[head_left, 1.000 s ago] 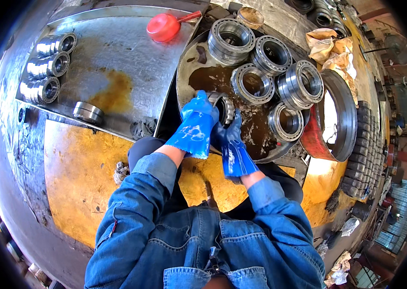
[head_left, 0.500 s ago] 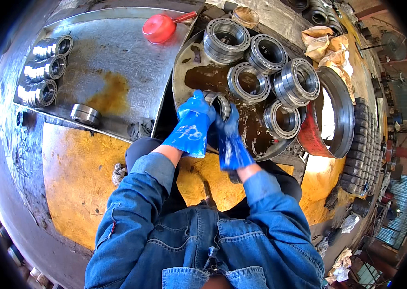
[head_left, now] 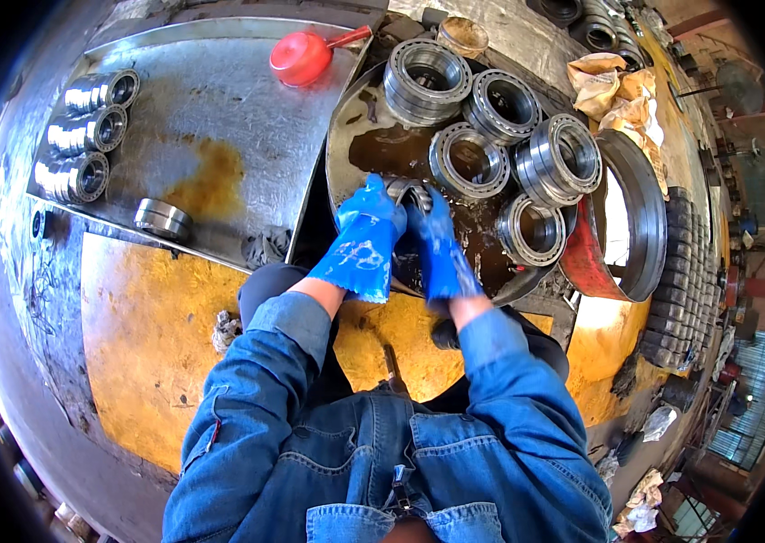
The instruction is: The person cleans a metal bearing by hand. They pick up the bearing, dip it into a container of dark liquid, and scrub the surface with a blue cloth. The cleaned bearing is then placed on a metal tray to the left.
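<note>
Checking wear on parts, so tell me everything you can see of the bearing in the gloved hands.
The bearing is a grey metal ring, smaller than the other rings in the round tray, mostly hidden. Only its upper arc shows, with what look like rollers along it. It looks wet or greasy, held tilted above the tray's brown oily liquid. The left hand and right hand, both in blue gloves, grip it from either side. Wear cannot be judged.

Both hands are covered by bright blue, glossy rubber gloves with wide cuffs: left hand (head_left: pixel 366 237) at 11 o'clock, right hand (head_left: pixel 439 244) at 12 o'clock. A blue denim jacket (head_left: pixel 382 462) with stitched seams, buttoned cuffs and chest pockets is worn; dark trousers (head_left: pixel 274 282) are visible.
</note>
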